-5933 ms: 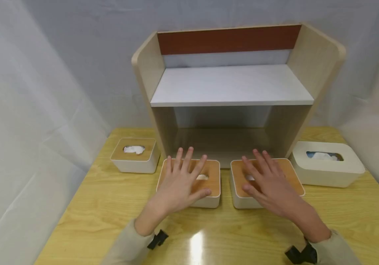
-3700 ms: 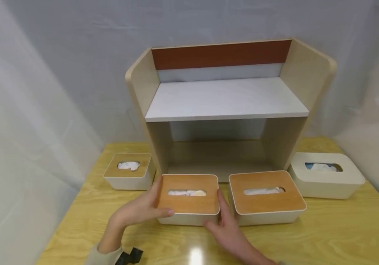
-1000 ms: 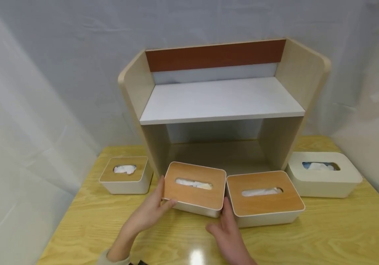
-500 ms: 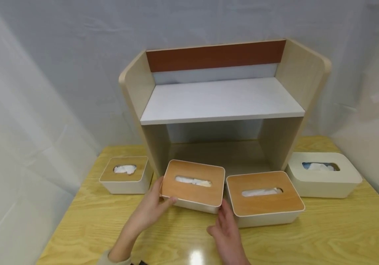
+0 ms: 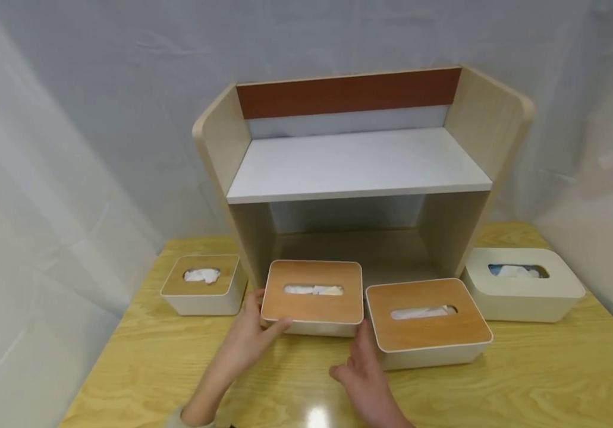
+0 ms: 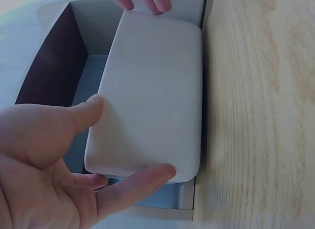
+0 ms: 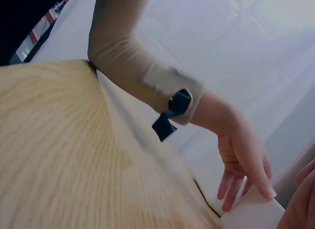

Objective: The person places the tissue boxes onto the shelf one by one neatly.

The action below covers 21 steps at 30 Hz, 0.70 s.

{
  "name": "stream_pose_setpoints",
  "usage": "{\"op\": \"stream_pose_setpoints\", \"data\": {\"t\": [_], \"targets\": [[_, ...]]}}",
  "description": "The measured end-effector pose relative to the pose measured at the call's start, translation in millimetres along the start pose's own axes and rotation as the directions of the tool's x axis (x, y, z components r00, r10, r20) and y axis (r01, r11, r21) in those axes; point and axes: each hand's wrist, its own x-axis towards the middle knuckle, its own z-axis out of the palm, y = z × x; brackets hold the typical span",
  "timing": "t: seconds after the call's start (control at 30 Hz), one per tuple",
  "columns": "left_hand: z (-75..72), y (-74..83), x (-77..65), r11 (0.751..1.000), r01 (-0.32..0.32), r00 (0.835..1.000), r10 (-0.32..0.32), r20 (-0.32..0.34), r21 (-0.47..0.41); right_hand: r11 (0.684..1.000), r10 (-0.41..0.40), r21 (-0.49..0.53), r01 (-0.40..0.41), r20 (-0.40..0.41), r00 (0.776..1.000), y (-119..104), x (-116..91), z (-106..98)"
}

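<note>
A white tissue box with a wooden lid and tissue in its slot sits before the shelf's lower opening, left of centre. My left hand grips its left end, thumb at the front top edge and fingers along the side. In the left wrist view this hand spans the near end of the box. My right hand touches the right front corner with extended fingers, its thumb apart from the box. The right fingertips meet the far end in the left wrist view. A second wood-lidded tissue box stands close beside it.
A two-level shelf unit stands behind, with a white upper board and red-brown back strip. A smaller wood-lidded tissue box is left of it, an all-white one right. Pale sheeting surrounds the wooden table.
Both hands lay spread over the two middle boxes, then moved to the left one's ends. That box shifted toward the shelf, turned askew, and now sits straighter. The other boxes stayed put.
</note>
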Motion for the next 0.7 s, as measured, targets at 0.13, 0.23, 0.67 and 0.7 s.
{"op": "stream_pose_setpoints", "data": {"t": [0.13,0.23,0.67,0.7], "targets": [[2.2,0.7,1.3,1.000,-0.009,0.999,0.008,-0.032,-0.014,0.998,0.021,-0.055,-0.020,0.007,1.000,1,-2,2],[3.2,1.7,1.9,1.000,-0.017,0.999,0.016,-0.048,-0.020,0.997,0.024,-0.080,-0.024,-0.009,1.000,3,0,1],[0.2,10.5,-3.7,0.992,-0.005,1.000,0.004,-0.014,-0.127,0.990,0.059,-0.132,-0.058,0.005,0.998,5,7,-5],[0.1,11.3,-4.5,0.990,-0.009,1.000,0.007,-0.009,-0.139,0.988,0.062,-0.139,-0.060,0.006,0.998,5,7,-5]]}}
